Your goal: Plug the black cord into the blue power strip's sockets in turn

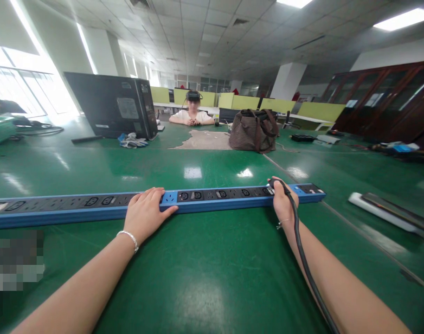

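A long blue power strip (212, 205) with a row of black sockets lies across the green table in front of me. My left hand (145, 208) is laid over its middle, fingers across the top and thumb along the near edge, gripping it beside a blue socket. Toward the strip's right end, my right hand (283, 197) is closed around a black plug (275, 183) at the sockets. From the plug a thick black cable (298, 246) runs down over my right forearm. Whether the plug's pins sit in a socket is hidden.
The green table (212, 278) carries a black computer case (111, 104), work gloves (131, 140) and a brown bag (253, 130) farther back. A white bar-shaped object (382, 211) lies at the right. Across the table sits a person (193, 113), hands together.
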